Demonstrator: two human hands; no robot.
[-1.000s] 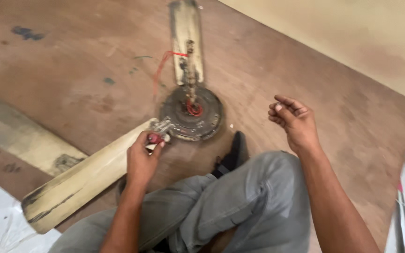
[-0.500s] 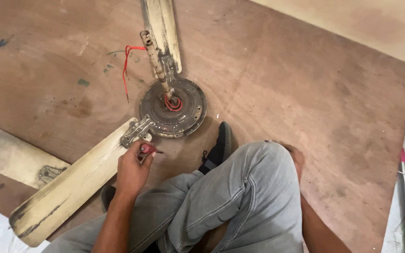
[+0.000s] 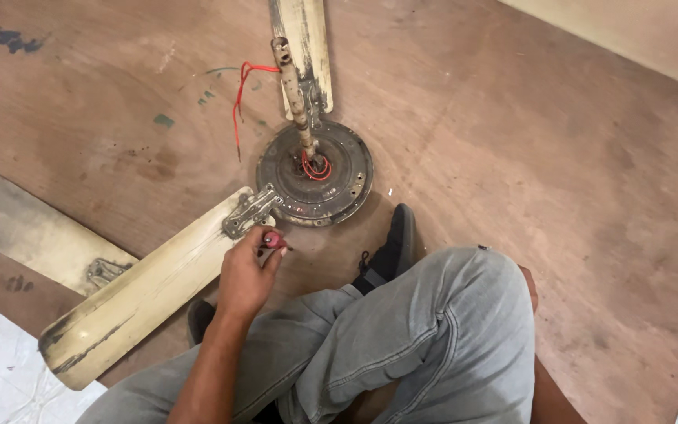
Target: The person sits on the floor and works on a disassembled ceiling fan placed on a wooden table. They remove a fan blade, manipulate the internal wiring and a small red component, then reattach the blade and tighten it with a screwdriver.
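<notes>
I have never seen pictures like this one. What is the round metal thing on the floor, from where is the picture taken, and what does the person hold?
The picture comes from a camera worn on the person's head, so it looks down at that person's own arms and legs. The person sits on a brown wooden board, in grey trousers and black shoes.

The round metal thing is the motor housing of an old ceiling fan, lying flat. A rod leans up from its middle, with red wires beside it. Two cream blades are attached: one blade points toward the lower left, the other points away. A loose third blade lies at the left.

The left hand holds a small red-handled tool in its fingers, next to the near blade's metal bracket. The right hand is almost hidden behind the knee.
</notes>
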